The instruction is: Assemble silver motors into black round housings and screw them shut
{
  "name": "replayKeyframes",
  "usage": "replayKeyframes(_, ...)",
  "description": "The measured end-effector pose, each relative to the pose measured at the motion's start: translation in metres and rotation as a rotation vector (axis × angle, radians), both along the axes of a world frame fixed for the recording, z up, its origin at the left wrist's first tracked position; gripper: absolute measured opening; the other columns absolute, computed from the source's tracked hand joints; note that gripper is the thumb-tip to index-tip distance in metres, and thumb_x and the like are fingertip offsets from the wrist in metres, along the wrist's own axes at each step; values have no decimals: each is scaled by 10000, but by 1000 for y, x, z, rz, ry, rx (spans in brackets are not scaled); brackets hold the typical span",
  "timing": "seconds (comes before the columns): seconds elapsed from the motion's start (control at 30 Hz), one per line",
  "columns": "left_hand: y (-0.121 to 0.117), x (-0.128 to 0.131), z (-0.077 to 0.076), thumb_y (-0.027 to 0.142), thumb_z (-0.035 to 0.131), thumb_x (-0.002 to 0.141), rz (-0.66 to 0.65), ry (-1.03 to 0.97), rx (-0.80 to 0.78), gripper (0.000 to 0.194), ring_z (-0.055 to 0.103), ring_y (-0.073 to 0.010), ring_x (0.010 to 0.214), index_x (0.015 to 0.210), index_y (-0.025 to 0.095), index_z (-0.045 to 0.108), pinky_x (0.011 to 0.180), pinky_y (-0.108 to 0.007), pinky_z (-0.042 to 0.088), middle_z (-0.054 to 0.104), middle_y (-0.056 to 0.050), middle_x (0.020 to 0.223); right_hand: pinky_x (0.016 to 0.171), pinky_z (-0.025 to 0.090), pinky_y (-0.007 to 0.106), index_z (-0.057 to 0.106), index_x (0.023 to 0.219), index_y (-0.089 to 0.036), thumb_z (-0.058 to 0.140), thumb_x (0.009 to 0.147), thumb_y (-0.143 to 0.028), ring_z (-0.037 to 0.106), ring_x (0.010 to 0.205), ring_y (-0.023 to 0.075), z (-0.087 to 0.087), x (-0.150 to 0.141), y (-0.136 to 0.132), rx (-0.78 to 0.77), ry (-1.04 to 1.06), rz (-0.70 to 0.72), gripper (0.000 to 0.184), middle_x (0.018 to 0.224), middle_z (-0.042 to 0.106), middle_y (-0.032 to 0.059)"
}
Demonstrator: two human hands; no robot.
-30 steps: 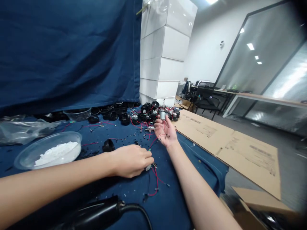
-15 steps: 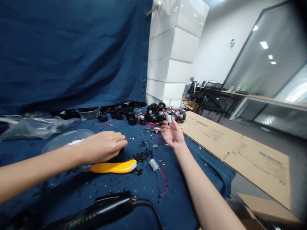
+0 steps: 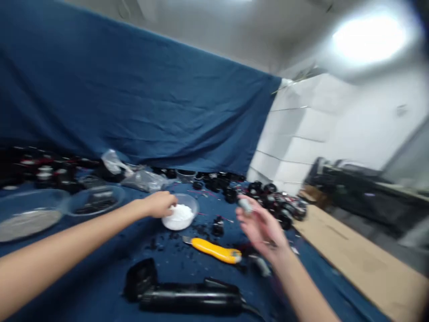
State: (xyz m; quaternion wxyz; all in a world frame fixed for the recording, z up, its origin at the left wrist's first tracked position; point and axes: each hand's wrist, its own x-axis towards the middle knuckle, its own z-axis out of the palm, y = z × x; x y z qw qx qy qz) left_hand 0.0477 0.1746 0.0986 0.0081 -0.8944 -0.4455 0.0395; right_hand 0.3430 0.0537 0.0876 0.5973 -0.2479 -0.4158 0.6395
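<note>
My left hand (image 3: 161, 204) reaches over the left rim of a clear plastic bowl (image 3: 195, 206) that has white material (image 3: 181, 213) in it. Its fingers are bent together and point down into the bowl; whatever they pinch is hidden. Palm up, my right hand (image 3: 264, 226) keeps a small silver cylindrical motor (image 3: 246, 205) between thumb and fingers, blurred by motion. Below the bowl lies a yellow-handled utility knife (image 3: 216, 250). A second silver cylinder (image 3: 263, 266) rests on the blue cloth by my right wrist.
A black corded electric tool (image 3: 191, 297) lies along the near side. Two more clear bowls (image 3: 115, 192) stand at left, beside a plastic bag (image 3: 145, 179). Black round parts (image 3: 231, 193) are heaped at the back. Cardboard (image 3: 348, 255) borders the right side.
The view has swung left and up. My left hand has moved from above the knife to the bowl of white material. My right hand still holds the motor.
</note>
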Motion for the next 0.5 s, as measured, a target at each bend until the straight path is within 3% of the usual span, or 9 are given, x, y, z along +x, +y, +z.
replayKeyframes(0.07, 7, 12, -11, 207, 596, 766, -16, 9, -18, 310, 673, -291, 916, 1051, 152, 706, 765, -333, 498, 735, -140, 970, 606, 555, 143, 597, 1160, -199, 570, 822, -201, 685, 758, 112, 6, -21, -7, -41, 23, 85, 339, 903, 717, 42)
replayKeyframes(0.17, 15, 29, -22, 228, 627, 749, -111, 22, -66, 274, 687, -250, 871, 1004, 208, 725, 713, -282, 503, 741, -98, 960, 631, 566, 137, 556, 1232, -190, 546, 812, -173, 701, 872, 131, 8, -43, -22, -93, 57, 214, 420, 1026, 723, 75)
replayKeyframes(0.33, 13, 40, -21, 150, 659, 686, -113, 56, -41, 204, 688, -286, 868, 877, 163, 730, 716, -314, 505, 730, -128, 946, 594, 559, 105, 589, 1216, -150, 606, 840, -208, 713, 859, 132, 12, -62, -59, -62, 153, 369, 381, 1013, 732, 93)
replayKeyframes(0.43, 9, 40, -18, 99, 660, 681, -104, 27, -3, 169, 686, -303, 887, 837, 133, 713, 743, -331, 503, 720, -159, 949, 539, 528, 81, 603, 1207, -189, 683, 813, -181, 713, 787, 110, 14, -70, -75, -13, 103, 368, 402, 950, 733, 58)
replayKeyframes(0.5, 6, 39, -16, 55, 616, 713, -105, -27, 34, 151, 688, -296, 889, 817, 125, 701, 761, -332, 497, 718, -165, 930, 532, 513, 83, 615, 1192, -216, 735, 791, -220, 697, 701, 88, 14, -75, -81, 37, 73, 295, 419, 865, 724, 35)
